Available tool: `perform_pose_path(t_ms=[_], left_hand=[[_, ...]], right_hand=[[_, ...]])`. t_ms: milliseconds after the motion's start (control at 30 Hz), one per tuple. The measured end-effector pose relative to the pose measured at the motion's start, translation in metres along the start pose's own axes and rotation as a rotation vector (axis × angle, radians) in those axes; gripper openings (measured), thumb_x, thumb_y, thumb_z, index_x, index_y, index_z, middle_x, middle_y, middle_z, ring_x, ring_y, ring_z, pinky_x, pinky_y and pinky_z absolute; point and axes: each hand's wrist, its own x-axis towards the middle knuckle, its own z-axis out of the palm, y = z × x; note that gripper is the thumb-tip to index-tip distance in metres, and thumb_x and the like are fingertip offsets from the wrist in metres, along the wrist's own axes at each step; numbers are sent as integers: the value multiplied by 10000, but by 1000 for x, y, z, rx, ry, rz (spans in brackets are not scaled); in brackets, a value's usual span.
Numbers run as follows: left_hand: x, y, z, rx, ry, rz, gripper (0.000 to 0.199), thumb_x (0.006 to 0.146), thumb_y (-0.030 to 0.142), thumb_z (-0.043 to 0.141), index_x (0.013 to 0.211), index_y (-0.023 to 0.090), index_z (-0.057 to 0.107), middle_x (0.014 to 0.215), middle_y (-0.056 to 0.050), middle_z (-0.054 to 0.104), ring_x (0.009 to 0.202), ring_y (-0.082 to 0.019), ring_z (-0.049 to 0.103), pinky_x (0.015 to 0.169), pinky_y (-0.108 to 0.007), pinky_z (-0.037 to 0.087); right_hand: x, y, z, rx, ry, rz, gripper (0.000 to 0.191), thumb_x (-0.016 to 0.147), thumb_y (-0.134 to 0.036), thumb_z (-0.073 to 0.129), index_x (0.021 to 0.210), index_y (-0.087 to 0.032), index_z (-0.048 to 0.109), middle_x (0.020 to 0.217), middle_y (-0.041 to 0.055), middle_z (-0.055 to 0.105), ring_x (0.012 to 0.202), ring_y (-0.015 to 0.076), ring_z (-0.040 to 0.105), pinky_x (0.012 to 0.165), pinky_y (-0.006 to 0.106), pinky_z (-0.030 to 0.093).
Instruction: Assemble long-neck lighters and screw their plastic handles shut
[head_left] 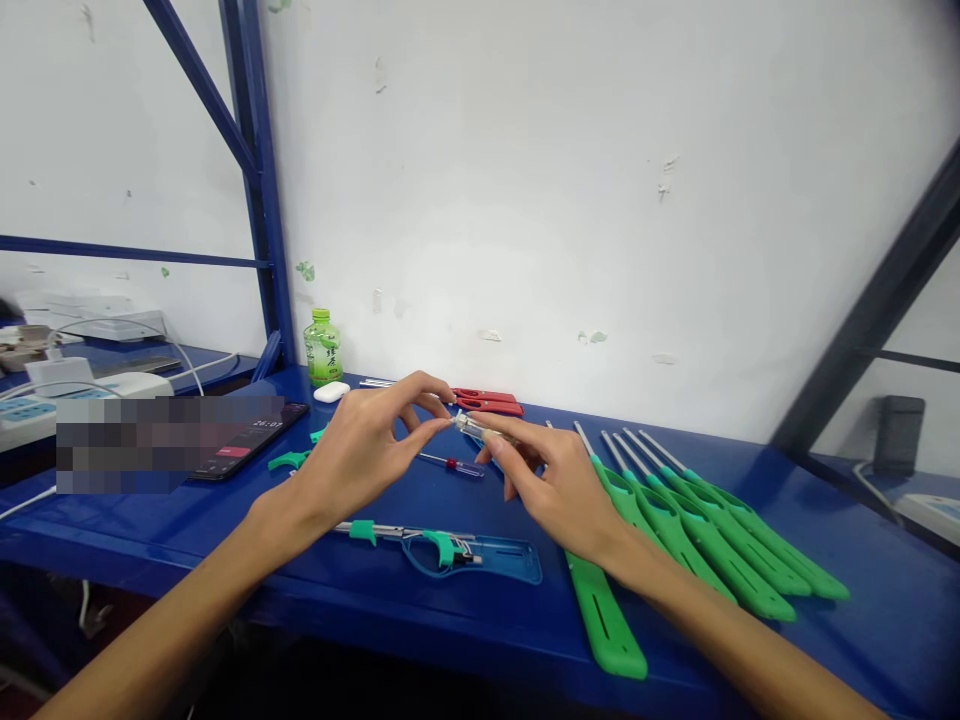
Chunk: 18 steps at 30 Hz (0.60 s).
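Note:
My right hand point(559, 475) holds a small clear plastic lighter fuel tank point(472, 428) between thumb and fingers, above the table. At the tank's left end, my left hand point(382, 435) pinches thumb and forefinger together; what lies between the fingertips is too small to make out. Below both hands lies an opened gas lighter, a blue half shell point(510, 558) with a teal trigger point(445, 547) and a metal tube in it. A screwdriver point(466, 467) with a clear purplish handle rests behind, between the hands.
Several green lighters point(720, 540) lie fanned out at the right, one point(606, 615) nearer the front edge. Red lighters point(489, 402) sit by the wall. At left are a phone point(251, 440), teal parts point(289, 460), a white case point(331, 392) and a green tea bottle point(322, 350).

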Motion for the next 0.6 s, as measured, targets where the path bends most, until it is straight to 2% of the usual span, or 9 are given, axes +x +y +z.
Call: perform_pose_path(t_ms=[233,467,600], left_hand=[[-3,3,2,-16,126,-46,162,947,290,728,1053,237,617,861,44,767,553,-78,607,540,-229,467],[-5,4,6,21,190,15,147,933,222,739,1020,236,620,877,64,751,547,-56,567,517,-220,413],[-6,5,6,30,182,25,129,943,201,724,1033,236,638,889,68,756,518,-48,536,521,-224,404]], right_hand=[[0,-2,1,37,1,-3,367,1039,-347,546,1330,-209,721,832,21,791,506,100,614,509,250,493],[-1,1,2,62,-14,-4,386,1055,-358,521,1368,-215,695,830,11,771,506,92,613,499,242,482],[-1,1,2,59,-35,7,396,1060,-352,509,1385,-206,679,829,7,760,514,91,614,505,243,481]])
